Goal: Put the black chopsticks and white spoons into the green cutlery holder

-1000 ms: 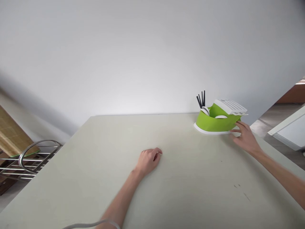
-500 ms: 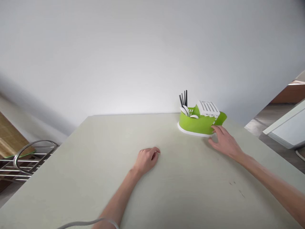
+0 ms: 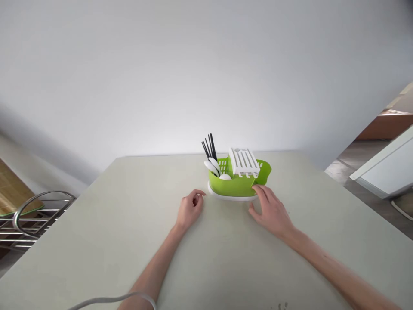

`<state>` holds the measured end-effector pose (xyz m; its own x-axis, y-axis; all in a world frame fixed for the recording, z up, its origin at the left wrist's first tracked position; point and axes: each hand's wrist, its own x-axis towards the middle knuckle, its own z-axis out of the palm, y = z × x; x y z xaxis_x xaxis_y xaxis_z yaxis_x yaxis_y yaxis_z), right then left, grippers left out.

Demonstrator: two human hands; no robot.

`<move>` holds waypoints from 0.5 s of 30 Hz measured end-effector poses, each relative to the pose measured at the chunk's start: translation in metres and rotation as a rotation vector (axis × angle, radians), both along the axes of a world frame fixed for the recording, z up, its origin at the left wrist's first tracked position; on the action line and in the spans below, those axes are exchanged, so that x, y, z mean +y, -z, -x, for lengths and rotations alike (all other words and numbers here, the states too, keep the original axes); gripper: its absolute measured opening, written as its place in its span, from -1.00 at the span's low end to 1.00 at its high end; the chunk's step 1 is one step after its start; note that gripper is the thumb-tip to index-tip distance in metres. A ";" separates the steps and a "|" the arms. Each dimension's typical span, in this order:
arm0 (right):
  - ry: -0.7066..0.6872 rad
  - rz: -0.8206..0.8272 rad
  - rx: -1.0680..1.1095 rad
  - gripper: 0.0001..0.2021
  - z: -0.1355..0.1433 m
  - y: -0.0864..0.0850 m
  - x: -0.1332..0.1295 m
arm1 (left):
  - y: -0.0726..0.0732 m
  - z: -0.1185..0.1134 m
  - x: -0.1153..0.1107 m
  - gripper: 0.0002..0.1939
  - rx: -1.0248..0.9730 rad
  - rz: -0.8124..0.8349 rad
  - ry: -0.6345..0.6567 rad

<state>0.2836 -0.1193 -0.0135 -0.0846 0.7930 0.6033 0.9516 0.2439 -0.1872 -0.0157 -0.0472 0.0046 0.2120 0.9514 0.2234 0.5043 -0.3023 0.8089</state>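
One green caddy (image 3: 234, 186) sits near the back edge of the table (image 3: 129, 224), a little right of that edge's middle, upright on its one white base (image 3: 229, 198). My right hand (image 3: 271, 211) is at its front right: my fingertips touch the green wall, fingers stretched out close together, with my thumb spread away from them, near the base. My left hand (image 3: 190, 209) rests on the table to the front left of the caddy, just apart from it, its fingers curled in and loosely closed.

At the caddy's left end I count at least four black chopsticks (image 3: 211, 147), leaning left, and three white spoons (image 3: 211, 167), two tilted up by the chopsticks and one lower at the front rim. One white slotted cover (image 3: 244, 161) bridges the middle, with three small hooks (image 3: 248, 175) along its front. One grey cord (image 3: 112, 299) crosses my left forearm. Past the table's left edge stands one metal rack (image 3: 48, 212).
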 end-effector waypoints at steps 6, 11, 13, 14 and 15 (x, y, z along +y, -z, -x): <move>-0.030 -0.050 0.055 -0.48 0.035 0.002 -0.028 | -0.001 0.005 0.004 -0.75 -0.154 0.047 -0.161; -0.085 -0.034 0.095 -0.48 0.038 -0.002 -0.038 | 0.000 0.004 0.006 -0.78 -0.183 0.071 -0.160; -0.121 -0.025 0.125 -0.50 0.034 -0.005 -0.039 | 0.001 0.004 0.007 -0.77 -0.184 0.071 -0.165; -0.148 -0.019 0.143 -0.51 0.030 -0.006 -0.039 | 0.001 0.004 0.007 -0.77 -0.184 0.071 -0.168; -0.181 -0.015 0.163 -0.52 0.026 -0.007 -0.038 | 0.002 0.004 0.007 -0.76 -0.186 0.073 -0.172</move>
<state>0.2575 -0.1574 -0.0062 -0.1251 0.7648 0.6320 0.8499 0.4112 -0.3294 -0.0202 -0.0399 0.0028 0.0077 0.9848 0.1733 0.3840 -0.1630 0.9088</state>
